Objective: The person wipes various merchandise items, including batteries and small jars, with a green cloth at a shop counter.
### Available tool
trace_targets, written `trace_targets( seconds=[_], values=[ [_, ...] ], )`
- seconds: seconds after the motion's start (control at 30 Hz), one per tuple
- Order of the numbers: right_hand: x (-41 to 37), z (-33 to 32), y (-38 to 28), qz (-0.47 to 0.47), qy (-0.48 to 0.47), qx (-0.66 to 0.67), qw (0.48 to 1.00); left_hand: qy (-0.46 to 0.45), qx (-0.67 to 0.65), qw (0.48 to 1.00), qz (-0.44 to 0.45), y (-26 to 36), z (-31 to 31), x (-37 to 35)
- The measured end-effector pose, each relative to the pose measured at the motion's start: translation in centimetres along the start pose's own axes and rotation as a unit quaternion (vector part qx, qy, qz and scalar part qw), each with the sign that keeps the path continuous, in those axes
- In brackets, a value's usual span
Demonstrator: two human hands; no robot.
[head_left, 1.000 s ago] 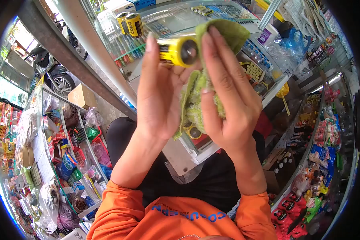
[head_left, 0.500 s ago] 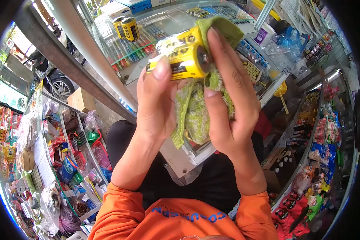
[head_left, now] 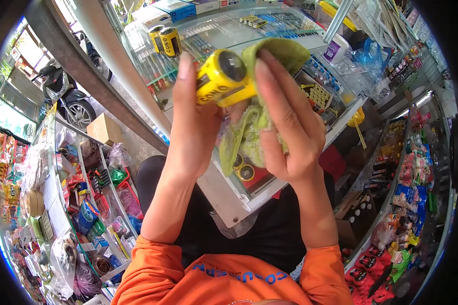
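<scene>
Left hand (head_left: 192, 129), thumb raised, grasped yellow batteries (head_left: 220, 81); right hand (head_left: 296, 140), fingers near-straight, held green cloth (head_left: 285, 55), both pointing up mid-frame.

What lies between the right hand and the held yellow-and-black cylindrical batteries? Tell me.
A crumpled green cloth lies between the right hand and the batteries, as the head view shows.

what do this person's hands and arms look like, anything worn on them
The left hand and right hand are bare human hands: no gloves, rings, watch or bracelet show. The left sleeve and right sleeve are plain bright orange, loose and short, ending around the elbows and leaving the forearms uncovered.
</scene>
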State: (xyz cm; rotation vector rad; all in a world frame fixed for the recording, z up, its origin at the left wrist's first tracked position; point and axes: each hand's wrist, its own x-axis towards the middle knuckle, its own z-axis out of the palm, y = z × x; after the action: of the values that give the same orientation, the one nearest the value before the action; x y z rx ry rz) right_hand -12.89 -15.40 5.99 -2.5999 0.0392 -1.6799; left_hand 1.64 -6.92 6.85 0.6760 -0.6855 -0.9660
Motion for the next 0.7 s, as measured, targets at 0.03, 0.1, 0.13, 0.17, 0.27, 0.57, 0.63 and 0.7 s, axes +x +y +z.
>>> trace_targets(
  seconds=[0.03, 0.1, 0.13, 0.17, 0.27, 0.57, 0.63, 0.7],
  values=[
    [0.0, 0.3, -0.1, 0.000, -0.001, 0.000, 1.000, -0.037, 0.040, 0.998, 0.021, -0.4, -0.9, 0.0],
    [0.1, 0.9, -0.4, 0.082, 0.067, 0.052, 0.993, -0.076, 0.081, 0.993, 0.039, -0.6, -1.2, -0.1],
    [0.1, 0.5, -0.5, 0.114, 0.052, 0.101, 0.987, -0.098, 0.098, 0.987, 0.080, -0.5, -0.7, -0.3],
    [0.2, 0.0, -0.5, 0.113, 0.053, 0.100, 0.987, -0.118, 0.115, 0.979, 0.121, -0.5, -0.4, -0.3],
    [0.4, -0.6, -1.2, 0.221, 0.043, 0.206, 0.952, -0.110, 0.124, 0.975, 0.146, -1.0, -1.0, 0.6],
    [0.7, -1.7, -1.1, 0.178, -0.031, 0.121, 0.976, -0.028, 0.368, 0.860, 0.352, -1.4, -2.8, 1.9],
    [0.7, -1.5, -1.1, 0.163, -0.028, 0.099, 0.981, -0.013, 0.344, 0.874, 0.343, -1.7, -2.3, 1.8],
    [0.7, -1.3, -1.2, 0.155, -0.022, 0.104, 0.982, 0.001, 0.321, 0.886, 0.334, -1.9, -1.9, 1.4]
  ],
)
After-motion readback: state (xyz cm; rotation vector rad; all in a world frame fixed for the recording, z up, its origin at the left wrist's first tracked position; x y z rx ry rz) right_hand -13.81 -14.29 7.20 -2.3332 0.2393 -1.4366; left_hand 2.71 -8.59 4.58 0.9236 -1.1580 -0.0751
